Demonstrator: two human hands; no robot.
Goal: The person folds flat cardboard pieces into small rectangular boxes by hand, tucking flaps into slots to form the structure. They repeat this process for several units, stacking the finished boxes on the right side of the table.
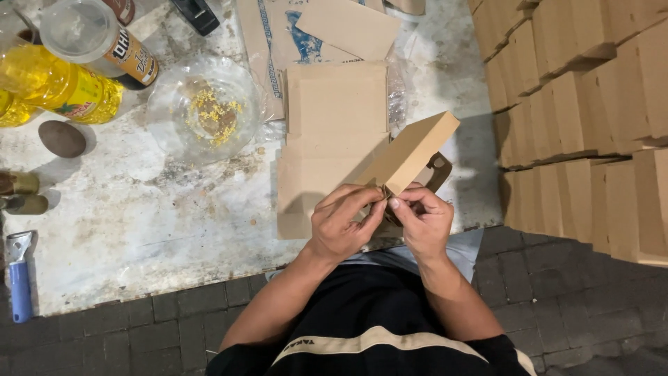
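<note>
Filling the right side, a stack of folded cardboard boxes [584, 125] rises beside the stained white desk [139, 223]. Flat cardboard blanks [334, 132] lie near the desk's front right corner. Toward the rear left corner sit a yellow oil bottle [56, 87], a lidded jar [97, 38] and a clear plastic bowl [205, 108] with yellow crumbs. Above the front edge, a half-folded brown box [414, 153] tilts up, pinched at its lower corner by the left hand [341, 223] and the right hand [421, 219], both closed on its flap.
</note>
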